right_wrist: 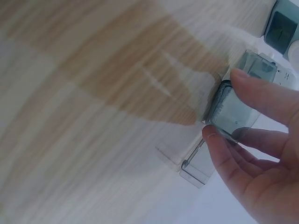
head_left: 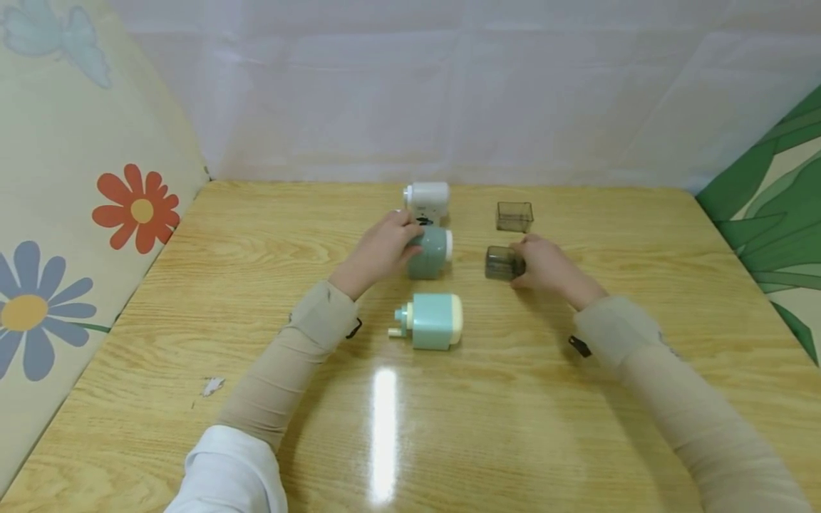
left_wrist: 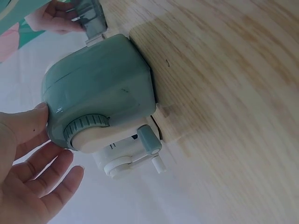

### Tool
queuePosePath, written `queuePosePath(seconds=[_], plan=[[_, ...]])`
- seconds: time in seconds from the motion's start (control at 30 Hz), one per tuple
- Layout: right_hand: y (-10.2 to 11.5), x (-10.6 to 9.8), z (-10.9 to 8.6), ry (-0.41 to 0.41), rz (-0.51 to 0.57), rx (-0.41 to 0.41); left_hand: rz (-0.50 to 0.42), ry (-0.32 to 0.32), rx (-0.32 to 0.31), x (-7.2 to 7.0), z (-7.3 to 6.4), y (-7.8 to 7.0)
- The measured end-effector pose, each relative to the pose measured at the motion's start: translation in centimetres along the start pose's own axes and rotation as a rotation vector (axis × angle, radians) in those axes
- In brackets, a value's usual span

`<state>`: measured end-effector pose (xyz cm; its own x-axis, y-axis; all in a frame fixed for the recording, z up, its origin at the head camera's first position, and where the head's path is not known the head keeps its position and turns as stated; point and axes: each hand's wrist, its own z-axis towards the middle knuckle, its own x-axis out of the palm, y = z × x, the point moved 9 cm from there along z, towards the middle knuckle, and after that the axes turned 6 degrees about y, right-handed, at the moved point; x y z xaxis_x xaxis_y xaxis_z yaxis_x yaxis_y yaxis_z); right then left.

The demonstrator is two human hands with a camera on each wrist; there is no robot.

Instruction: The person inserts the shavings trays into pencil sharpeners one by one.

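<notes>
My left hand point(head_left: 383, 246) holds a dark green crank pencil sharpener point(head_left: 427, 255) on the table, its thumb and a finger against the body. In the left wrist view the sharpener's crank handle point(left_wrist: 148, 139) points toward the camera side, and the other fingers are spread apart. Just right of it, my right hand point(head_left: 546, 265) pinches a clear smoky shavings drawer point(right_wrist: 236, 109) between thumb and fingers, low over the table; whether it touches the wood I cannot tell. Nearer the person lies a light teal and cream pencil sharpener point(head_left: 432, 322), its crank to the left.
A white pencil sharpener point(head_left: 431, 196) stands behind the green one. Another clear drawer point(head_left: 514, 217) sits behind my right hand. A torn white scrap point(head_left: 213, 385) lies at the left of the wooden table point(head_left: 500, 427). A white sheet point(head_left: 333, 92) closes the back.
</notes>
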<state>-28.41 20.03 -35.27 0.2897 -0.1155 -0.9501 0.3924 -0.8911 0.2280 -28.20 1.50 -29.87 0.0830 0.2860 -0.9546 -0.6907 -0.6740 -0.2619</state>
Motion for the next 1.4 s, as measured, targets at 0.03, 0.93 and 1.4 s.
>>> queuePosePath(seconds=[0.03,0.93,1.4], plan=[[0.1,0.0,0.0,-0.005,0.001,-0.004,0.0,-0.002,0.001,0.0,0.0,0.0],[1.5,0.2,0.8,-0.024,0.005,-0.039,0.002,0.013,-0.013,0.1,0.0,0.1],[2.5,0.3,1.2,0.008,0.021,-0.027,0.001,0.008,-0.012,0.0,-0.1,0.0]])
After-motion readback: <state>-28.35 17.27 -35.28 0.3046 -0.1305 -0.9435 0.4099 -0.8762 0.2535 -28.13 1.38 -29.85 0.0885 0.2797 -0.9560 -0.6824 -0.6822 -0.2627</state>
